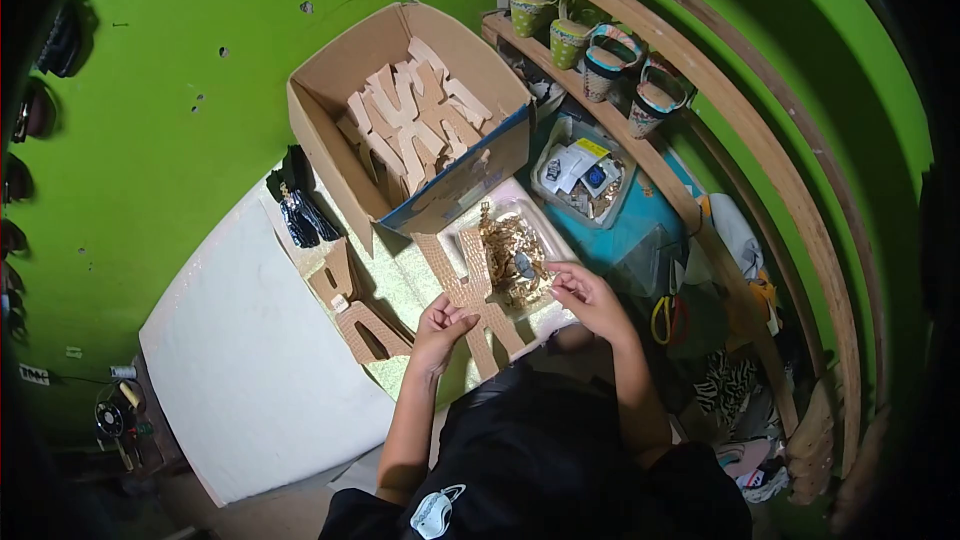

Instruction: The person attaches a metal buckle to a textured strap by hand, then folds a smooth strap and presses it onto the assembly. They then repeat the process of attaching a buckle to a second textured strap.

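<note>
My left hand point(443, 332) pinches an H-shaped tan leather piece point(470, 292) with a crocodile-like texture, held over the table's front edge. My right hand point(590, 302) is at the right edge of a clear plastic tub point(548, 237) full of small gold metal buckles point(508, 258). Its thumb and fingers are closed together; whatever is between them is too small to make out. A small grey-blue item point(523, 265) lies on top of the buckles. Left of my left hand, another brown leather cutout point(362, 315) lies flat with a small pale tag on it.
A cardboard box point(325, 100) heaped with leather cutouts point(410, 115) stands behind. Dark tassels point(303, 215) lie left on the white table point(260, 360). At right are a second plastic tub point(580, 175), scissors point(662, 318) and a wooden rack point(740, 60) with small baskets point(605, 65).
</note>
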A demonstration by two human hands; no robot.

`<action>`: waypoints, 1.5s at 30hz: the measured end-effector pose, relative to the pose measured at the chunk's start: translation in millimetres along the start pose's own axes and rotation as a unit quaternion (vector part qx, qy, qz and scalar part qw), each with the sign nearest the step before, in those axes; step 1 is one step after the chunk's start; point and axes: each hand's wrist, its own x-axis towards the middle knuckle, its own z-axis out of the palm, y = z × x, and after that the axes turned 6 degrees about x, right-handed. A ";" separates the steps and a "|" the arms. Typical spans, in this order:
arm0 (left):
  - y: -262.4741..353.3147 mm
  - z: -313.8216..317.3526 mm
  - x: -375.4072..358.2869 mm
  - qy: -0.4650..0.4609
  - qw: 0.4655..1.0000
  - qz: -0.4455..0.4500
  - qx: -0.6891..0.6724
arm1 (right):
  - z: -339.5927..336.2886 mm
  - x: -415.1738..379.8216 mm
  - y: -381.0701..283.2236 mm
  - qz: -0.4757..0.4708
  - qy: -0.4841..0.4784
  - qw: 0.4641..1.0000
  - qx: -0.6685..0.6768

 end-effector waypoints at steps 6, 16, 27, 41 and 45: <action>3.0 18.4 -1.5 0.021 0.998 0.000 -0.065 | 26.9 -2.0 10.3 0.007 -0.077 0.996 -0.055; 29.9 27.1 -12.9 0.189 0.704 0.322 0.604 | 24.2 1.4 3.9 -0.071 -0.119 0.979 -0.147; 38.2 23.9 -1.2 -0.165 0.775 0.120 0.598 | 20.2 12.2 -19.1 0.027 -0.179 0.975 -0.131; 37.5 9.9 -18.0 -0.253 0.864 0.030 0.435 | 30.6 73.8 22.3 -0.225 -0.036 0.773 -0.592; 29.3 -5.1 -16.7 -0.212 0.889 -0.046 0.403 | 32.0 75.0 27.8 -0.226 -0.034 0.772 -0.593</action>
